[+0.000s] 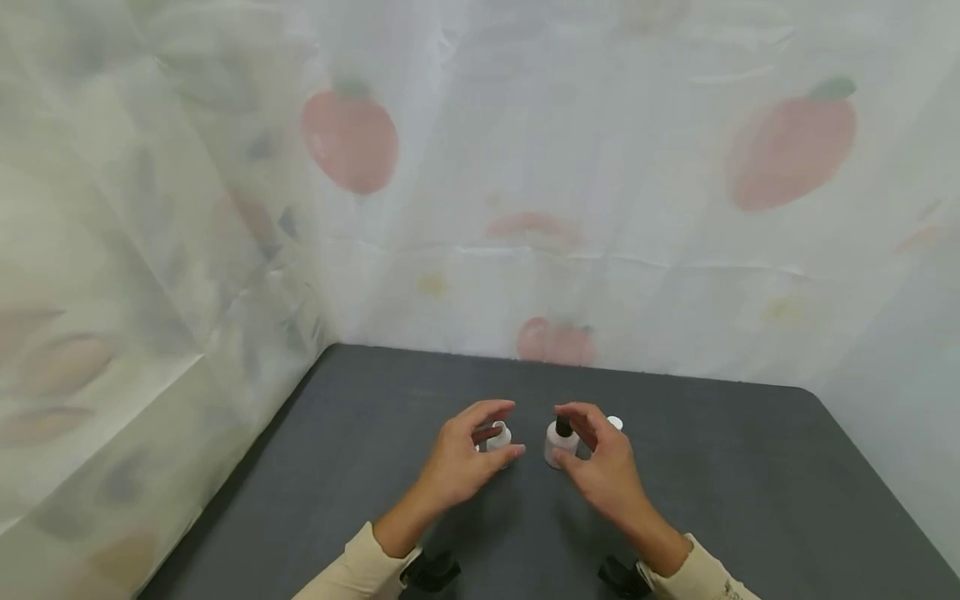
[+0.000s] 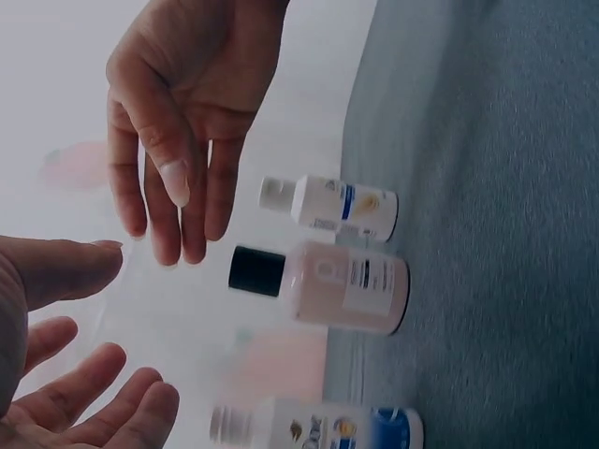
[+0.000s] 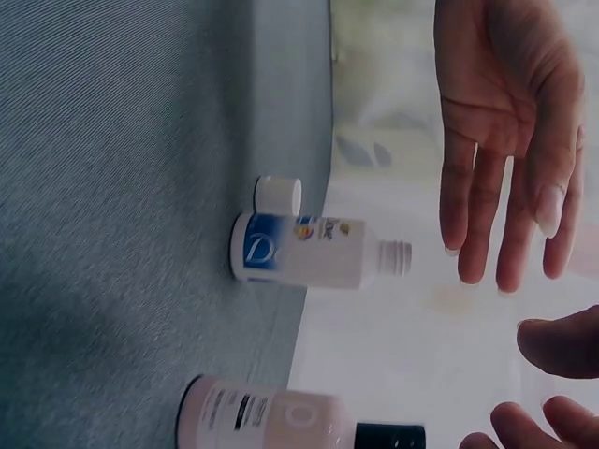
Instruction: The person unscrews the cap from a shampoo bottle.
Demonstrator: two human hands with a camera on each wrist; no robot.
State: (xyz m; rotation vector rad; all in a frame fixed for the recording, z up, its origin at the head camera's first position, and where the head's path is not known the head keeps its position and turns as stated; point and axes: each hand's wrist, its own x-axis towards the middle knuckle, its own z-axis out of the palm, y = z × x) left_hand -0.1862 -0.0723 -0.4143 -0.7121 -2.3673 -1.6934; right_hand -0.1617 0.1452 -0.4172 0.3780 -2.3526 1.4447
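In the head view my left hand (image 1: 467, 454) hovers beside an uncapped white bottle (image 1: 498, 440), thumb and fingers apart. The right wrist view shows this bottle's bare threaded neck (image 3: 395, 258) and blue label, with a white cap (image 3: 278, 196) lying against its base. My right hand (image 1: 603, 462) is raised, fingers loosely bent, and overlaps a pink bottle with a black cap (image 1: 561, 446) in the head view. Left wrist view: the pink bottle (image 2: 342, 285) stands below the fingertips, and neither hand grips anything. A smaller white bottle (image 2: 342, 206) stands next to it, its cap on.
All the bottles stand upright on a dark grey table (image 1: 390, 400). A pale, fruit-printed sheet (image 1: 600, 167) hangs behind the table and along its left side. Dark straps (image 1: 431, 571) with cameras sit at both wrists.
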